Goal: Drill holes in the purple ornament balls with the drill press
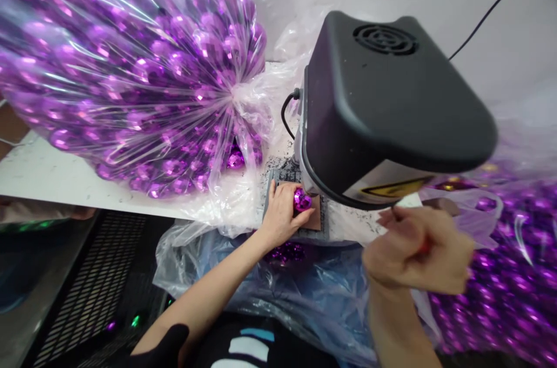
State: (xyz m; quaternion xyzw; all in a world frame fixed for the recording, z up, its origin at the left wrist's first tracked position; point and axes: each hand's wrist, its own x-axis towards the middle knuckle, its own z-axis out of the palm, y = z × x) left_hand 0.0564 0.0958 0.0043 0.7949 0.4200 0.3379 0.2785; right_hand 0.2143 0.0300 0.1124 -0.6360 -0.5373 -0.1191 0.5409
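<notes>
My left hand [282,211] is closed around a small purple faceted ball [303,199]. It rests over a grey metal base [319,234] with a brown board [312,218] on it, beneath a black machine housing [404,95]. To the right of that housing, my right hand [418,246] is raised and blurred, its fingers curled. A bit of red-orange shows between the fingers; what they hold cannot be made out. In the lap, a clear plastic bag [331,287] lies open below the base, with purple glitter-like pieces [287,253] at its mouth.
A large tied bag of purple balls [143,78] sits on the white table [47,165] at left. Another heap of bagged purple balls [509,281] stands at right. Dark shavings are scattered around the base. A black crate [100,269] stands below at left; a cable [491,8] runs behind.
</notes>
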